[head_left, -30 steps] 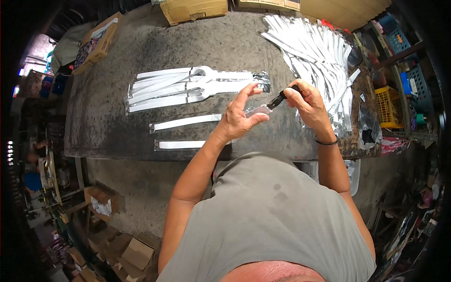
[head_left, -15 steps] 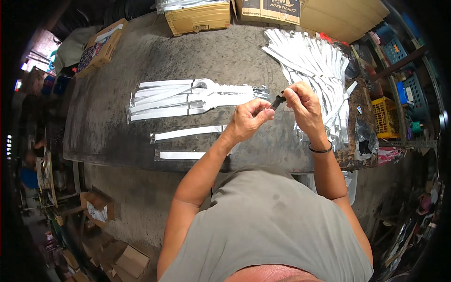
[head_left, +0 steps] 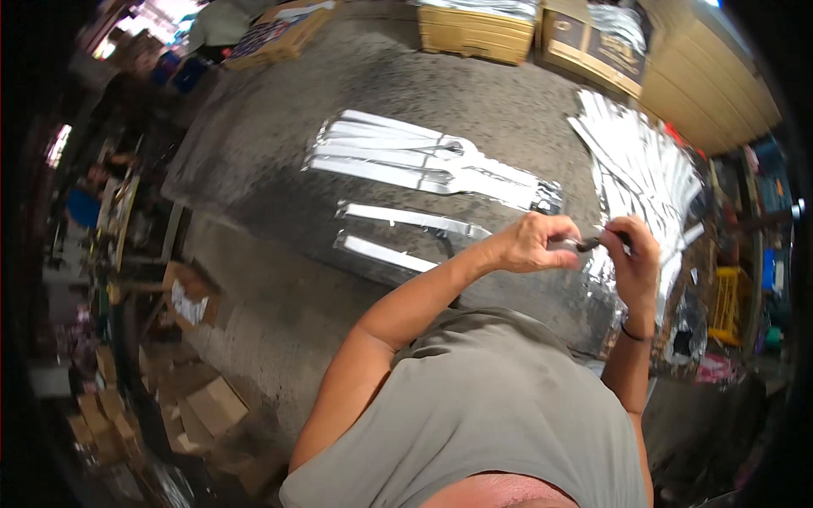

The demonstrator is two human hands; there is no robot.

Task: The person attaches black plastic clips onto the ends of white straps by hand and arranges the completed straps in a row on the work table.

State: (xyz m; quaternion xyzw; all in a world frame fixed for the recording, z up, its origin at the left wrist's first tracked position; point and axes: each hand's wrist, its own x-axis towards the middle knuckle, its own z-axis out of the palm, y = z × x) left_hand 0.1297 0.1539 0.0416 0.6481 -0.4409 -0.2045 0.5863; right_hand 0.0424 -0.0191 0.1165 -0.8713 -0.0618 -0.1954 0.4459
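Observation:
Over the near right part of the table, my two hands meet at a small dark strap-like piece (head_left: 588,245); motion blur hides its exact kind. My right hand (head_left: 637,254), a black band at its wrist, pinches the piece's right end. Thumb and forefinger of my left hand (head_left: 535,243) curl about its left end, the grip partly blurred. Beyond my left forearm lie two white straps in clear sleeves, a farther strap (head_left: 406,218) and a nearer strap (head_left: 385,252). Farther off rests a row of white straps (head_left: 381,157) in clear wrapping. A heap of loose white straps (head_left: 639,161) spreads beyond my right hand.
Cardboard boxes stand along the table's far edge, among them a yellowish box (head_left: 474,34) and a printed box (head_left: 593,51). A yellow crate (head_left: 727,305) is at the right. An open carton (head_left: 190,292) sits on the floor at left. People are at the far left.
The view has shifted and tilted, so the table appears turned and my hands farther right. Both hands stay at the dark piece; the left fingers look more spread around it.

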